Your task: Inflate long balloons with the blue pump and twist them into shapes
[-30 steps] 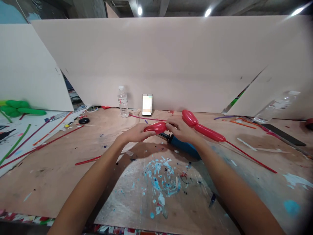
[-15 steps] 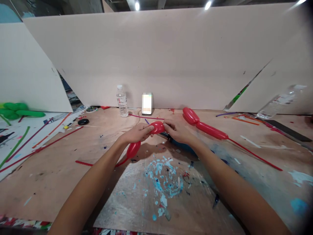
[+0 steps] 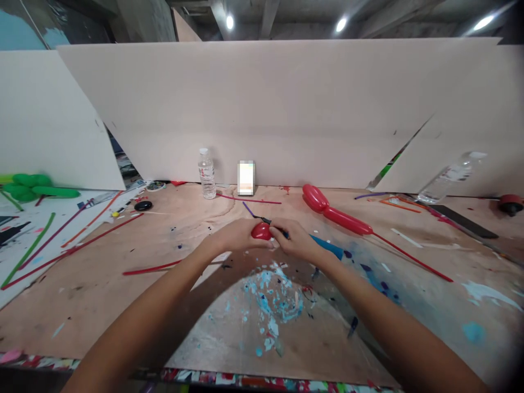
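Note:
Between my hands, over the middle of the table, is a red long balloon, with only a small round bulge showing. My left hand curls its fingers round the bulge from the left. From the right, my right hand pinches the balloon's end. A thin, uninflated red tail comes out to the left, past my left forearm. Behind my right hand lies a blue tool, partly hidden. Further right rests a second red balloon, twisted into bulbs with a thin tail.
A water bottle and an upright phone stand against the white board. Another bottle leans at the right. Uninflated balloons and a green balloon shape lie on the left. Blue paint flakes mark the table.
My view has tipped upward. My hands have closed in round the balloon, covering more of it, and the second bulge below my left hand is out of sight. The tail lies differently.

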The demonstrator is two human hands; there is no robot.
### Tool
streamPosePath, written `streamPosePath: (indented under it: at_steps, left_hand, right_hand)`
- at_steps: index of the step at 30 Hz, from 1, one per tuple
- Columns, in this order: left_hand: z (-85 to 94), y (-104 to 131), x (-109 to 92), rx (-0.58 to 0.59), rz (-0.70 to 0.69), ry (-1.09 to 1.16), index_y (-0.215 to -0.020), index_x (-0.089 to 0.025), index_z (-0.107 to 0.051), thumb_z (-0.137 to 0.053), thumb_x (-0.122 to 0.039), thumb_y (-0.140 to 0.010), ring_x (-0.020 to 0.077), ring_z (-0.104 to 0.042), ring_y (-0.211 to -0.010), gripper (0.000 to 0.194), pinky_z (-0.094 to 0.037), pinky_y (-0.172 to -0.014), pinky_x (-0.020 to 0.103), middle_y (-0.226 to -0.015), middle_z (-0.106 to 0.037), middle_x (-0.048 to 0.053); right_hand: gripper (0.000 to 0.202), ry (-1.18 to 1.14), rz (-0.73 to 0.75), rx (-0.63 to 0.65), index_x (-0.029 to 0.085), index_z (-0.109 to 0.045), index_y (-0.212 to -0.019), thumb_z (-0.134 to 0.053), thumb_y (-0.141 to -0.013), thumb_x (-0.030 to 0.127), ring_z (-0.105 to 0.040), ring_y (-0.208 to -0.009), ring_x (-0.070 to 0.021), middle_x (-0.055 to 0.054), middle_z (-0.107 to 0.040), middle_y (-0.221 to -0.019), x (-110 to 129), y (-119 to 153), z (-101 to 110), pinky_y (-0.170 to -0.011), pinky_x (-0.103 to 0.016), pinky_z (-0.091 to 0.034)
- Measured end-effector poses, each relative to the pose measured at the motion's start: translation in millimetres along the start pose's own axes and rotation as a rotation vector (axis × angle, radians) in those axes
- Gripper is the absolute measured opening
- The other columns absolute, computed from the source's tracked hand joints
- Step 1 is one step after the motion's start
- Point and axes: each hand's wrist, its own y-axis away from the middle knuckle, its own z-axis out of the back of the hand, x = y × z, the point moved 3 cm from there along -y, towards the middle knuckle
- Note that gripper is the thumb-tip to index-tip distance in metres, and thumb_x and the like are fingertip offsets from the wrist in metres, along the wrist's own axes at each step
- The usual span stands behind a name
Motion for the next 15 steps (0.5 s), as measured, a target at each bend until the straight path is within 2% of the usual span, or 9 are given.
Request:
streamPosePath:
  at_steps: [4,8,12,15]
  left_hand:
    - [-14.2,28,-24,-0.070,-0.075,-0.211,-0.117,-0.024,-0.054,-0.047,-0.062,-0.085,0.0290,-0.062,-0.095,0.051,-0.042,-0.073,0.033,-0.107,-0.066,0.010]
    - [-30.0,52,-41,-0.075,-0.139,-0.427,-0.108,-0.023,-0.056,-0.037,-0.045,-0.094,0.0257,-0.064,-0.089,0.032,-0.043,-0.071,0.032,-0.101,-0.067,0.008]
    - [-47.3,56,-44,-0.043,-0.110,-0.544,-0.104,-0.020,-0.056,-0.038,-0.034,-0.094,0.0251,-0.066,-0.084,0.024,-0.045,-0.065,0.032,-0.096,-0.068,0.008]
    - [-58.3,53,-41,0.022,-0.084,-0.578,-0.101,-0.018,-0.058,-0.039,-0.038,-0.094,0.0257,-0.068,-0.081,0.028,-0.046,-0.064,0.032,-0.090,-0.069,0.009]
  right_hand:
    - [0.020,-0.043,0.028,0.020,0.020,-0.051,-0.072,-0.041,-0.090,0.019,-0.050,-0.066,-0.0154,-0.002,-0.058,-0.072,15,24,-12,-0.062,-0.027,-0.036]
    - [0.018,-0.064,0.084,0.045,0.018,-0.053,-0.076,-0.042,-0.089,0.015,-0.052,-0.072,-0.0156,-0.003,-0.062,-0.079,27,49,-20,-0.067,-0.027,-0.038]
    - [0.017,-0.056,0.084,0.056,0.017,-0.055,-0.080,-0.042,-0.091,0.016,-0.053,-0.075,-0.0165,-0.004,-0.062,-0.082,23,62,-28,-0.070,-0.028,-0.040]
    - [0.017,-0.035,0.096,0.099,0.018,-0.055,-0.078,-0.042,-0.091,0.015,-0.053,-0.076,-0.0168,-0.005,-0.062,-0.081,20,66,-32,-0.070,-0.028,-0.040]
